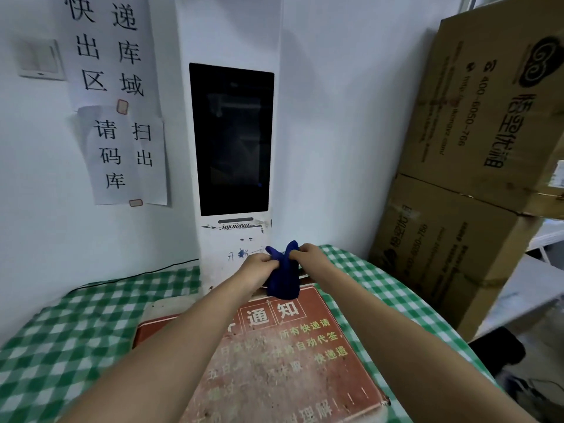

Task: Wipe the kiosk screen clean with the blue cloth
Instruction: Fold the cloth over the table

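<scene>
A white kiosk stands upright against the wall, and its tall dark screen (233,138) is switched off. Below the screen, in front of the kiosk's base, I hold the dark blue cloth (283,280) with both hands. My left hand (262,265) pinches its upper left corner and my right hand (306,254) pinches its upper right corner. The cloth hangs bunched between them, its lower end just above a red notice board. Neither the cloth nor my hands touch the screen.
A green-and-white checked tablecloth (76,331) covers the table, with a worn red notice board (290,361) lying on it. Two stacked cardboard boxes (476,154) crowd the right side. Paper signs (122,117) and a wall switch (39,59) sit left of the kiosk.
</scene>
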Action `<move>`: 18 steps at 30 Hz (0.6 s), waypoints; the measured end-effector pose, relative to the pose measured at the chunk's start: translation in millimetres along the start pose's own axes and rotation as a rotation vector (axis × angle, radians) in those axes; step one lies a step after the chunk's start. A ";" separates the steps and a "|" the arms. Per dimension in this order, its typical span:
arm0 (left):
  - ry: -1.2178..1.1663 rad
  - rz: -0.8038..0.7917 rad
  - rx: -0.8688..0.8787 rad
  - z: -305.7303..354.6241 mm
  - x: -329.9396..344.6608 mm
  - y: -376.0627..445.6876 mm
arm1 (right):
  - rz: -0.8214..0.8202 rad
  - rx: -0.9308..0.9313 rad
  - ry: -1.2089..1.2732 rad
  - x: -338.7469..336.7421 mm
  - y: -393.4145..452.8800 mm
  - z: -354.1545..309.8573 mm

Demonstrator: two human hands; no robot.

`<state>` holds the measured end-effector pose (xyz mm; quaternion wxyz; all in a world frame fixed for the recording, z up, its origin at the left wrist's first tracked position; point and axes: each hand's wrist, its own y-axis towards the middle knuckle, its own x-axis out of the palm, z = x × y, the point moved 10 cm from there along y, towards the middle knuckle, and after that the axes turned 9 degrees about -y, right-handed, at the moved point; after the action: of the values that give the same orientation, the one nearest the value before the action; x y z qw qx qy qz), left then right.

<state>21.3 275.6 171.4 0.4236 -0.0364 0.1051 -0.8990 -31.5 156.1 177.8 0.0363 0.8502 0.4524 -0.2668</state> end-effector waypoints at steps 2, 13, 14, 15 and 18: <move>-0.008 0.029 0.011 -1.4 0.0 5.8 | 0.008 0.044 0.060 -7.5 2.7 7.8; 0.024 0.111 -0.021 -21.3 47.0 70.9 | 0.114 0.111 -0.082 -64.7 70.3 77.1; 0.039 0.120 -0.041 -27.5 55.8 81.8 | 0.115 0.097 -0.147 -71.0 81.3 85.3; 0.061 0.125 -0.058 -34.0 64.9 93.0 | 0.111 0.087 -0.193 -76.9 92.4 94.0; 0.105 0.136 -0.114 -53.2 95.9 127.0 | 0.072 0.097 -0.202 -94.6 126.2 122.4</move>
<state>47.6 131.6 89.4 0.4747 -0.0059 0.1804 -0.8615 -25.9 -26.2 96.5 0.0501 0.8354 0.4022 -0.3711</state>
